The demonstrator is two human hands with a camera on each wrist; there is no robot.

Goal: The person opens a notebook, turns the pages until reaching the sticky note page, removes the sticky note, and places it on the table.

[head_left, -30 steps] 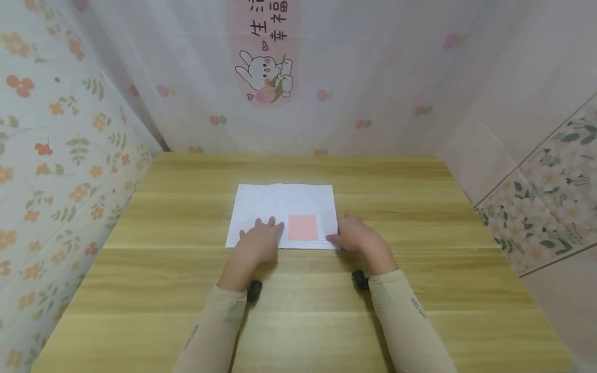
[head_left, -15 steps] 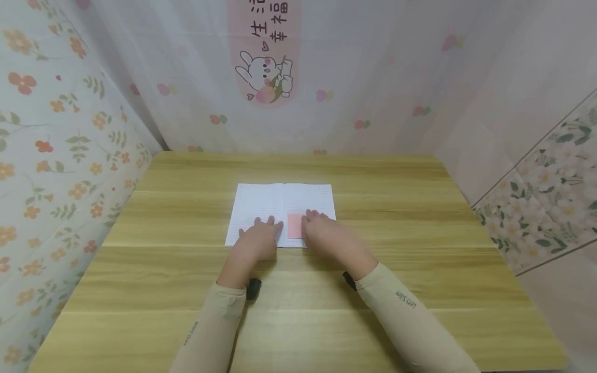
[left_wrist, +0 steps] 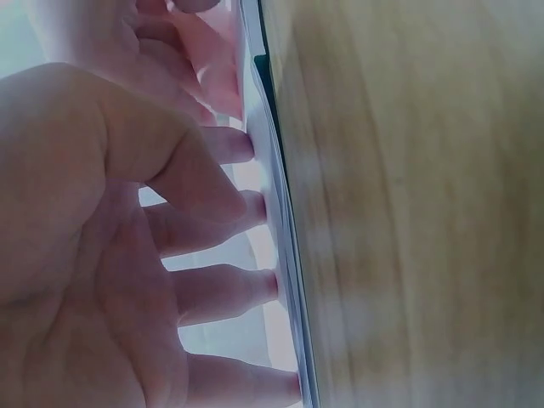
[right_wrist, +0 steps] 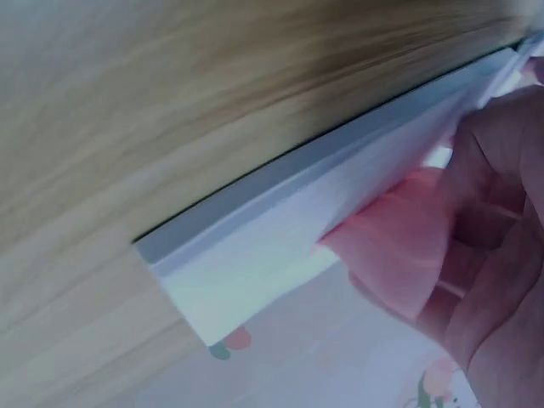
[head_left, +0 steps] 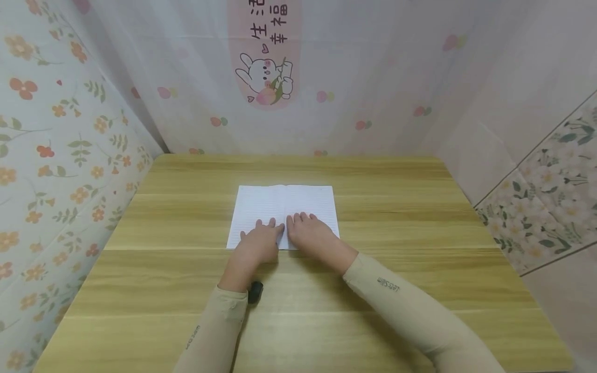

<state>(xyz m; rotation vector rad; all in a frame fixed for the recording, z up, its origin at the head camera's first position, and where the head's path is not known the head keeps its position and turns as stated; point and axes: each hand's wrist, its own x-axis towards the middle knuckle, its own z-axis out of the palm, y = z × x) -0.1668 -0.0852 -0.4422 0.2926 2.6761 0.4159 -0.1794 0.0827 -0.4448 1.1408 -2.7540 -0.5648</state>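
Observation:
An open notebook [head_left: 258, 201] with lined white pages lies flat near the middle of the table. Spread fingers of my left hand [head_left: 260, 243] rest on its left page, close to the fold, and hold nothing. My right hand [head_left: 311, 235] is over the right page and hides a pink sticky note in the head view. In the right wrist view that sticky note [right_wrist: 395, 246] bends up off the page against my curled right fingers, which seem to pinch it. Pink paper [left_wrist: 214, 64] also shows beside the right hand at the top of the left wrist view.
The wooden table [head_left: 396, 197] extends around the notebook on all sides. A white curtain [head_left: 354, 62] with a rabbit print hangs behind it. Flowered cloth [head_left: 51, 155] flanks the left side, and a pale patterned panel [head_left: 555, 197] the right.
My right hand has moved left from the notebook's right edge across the pink sticky note, which it now covers. The left hand stays on the left page.

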